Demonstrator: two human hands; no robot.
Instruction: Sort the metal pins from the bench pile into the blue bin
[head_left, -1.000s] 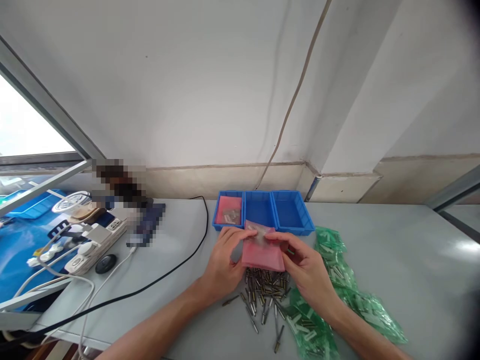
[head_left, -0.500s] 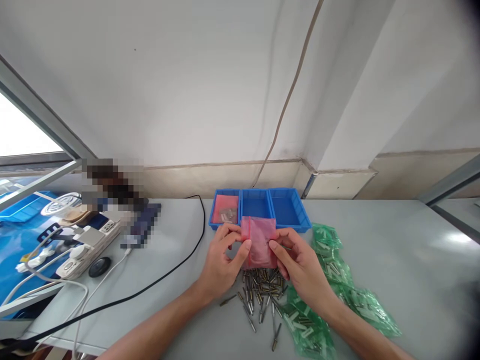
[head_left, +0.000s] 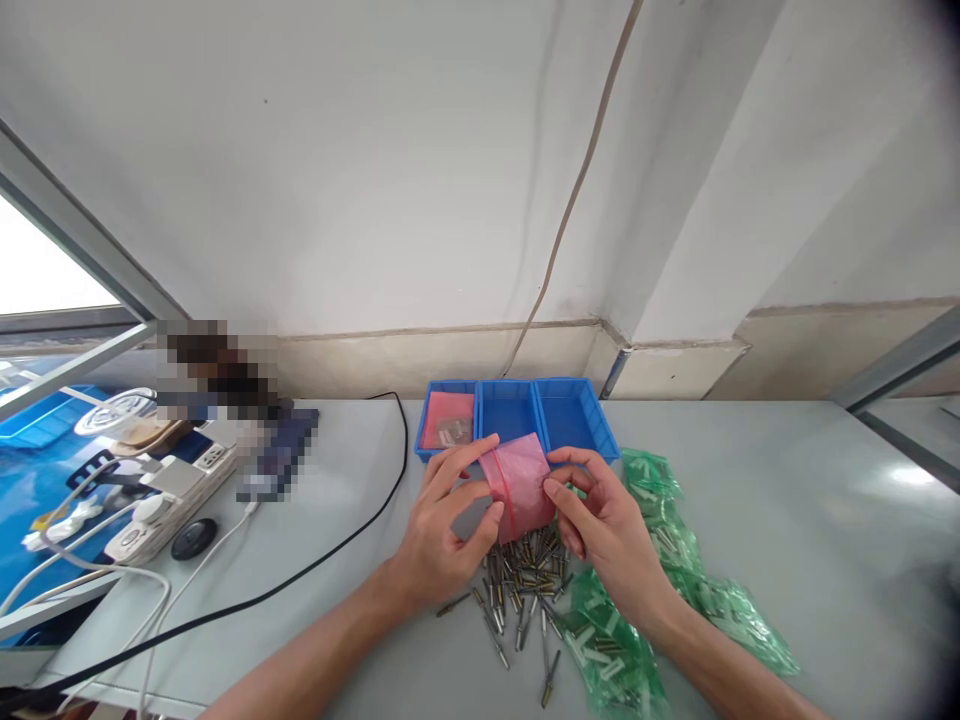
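Observation:
A pink zip-lock bag (head_left: 521, 485) is tilted above the table, its red zip strip toward the left. My right hand (head_left: 604, 525) pinches the bag's right edge between thumb and fingers. At the bag's left edge, my left hand (head_left: 450, 520) has its thumb and fingers spread apart and does not grip it. Under the bag lies a loose pile of metal anchor-like pins (head_left: 517, 585) with brass-coloured sleeves. Behind it is a blue three-compartment tray (head_left: 508, 395); its left compartment holds a pink bag (head_left: 448, 408) with small parts.
Green plastic bags (head_left: 679, 545) filled with fasteners lie to the right, some beside my right forearm. A black cable (head_left: 300, 580) crosses the table on the left. Further left are a power strip (head_left: 172, 500), a round black object (head_left: 193, 538) and white cords.
The pink bag has turned from upright to tilted, its zip strip now on the left. My left hand's fingers have opened away from it; my right hand keeps hold.

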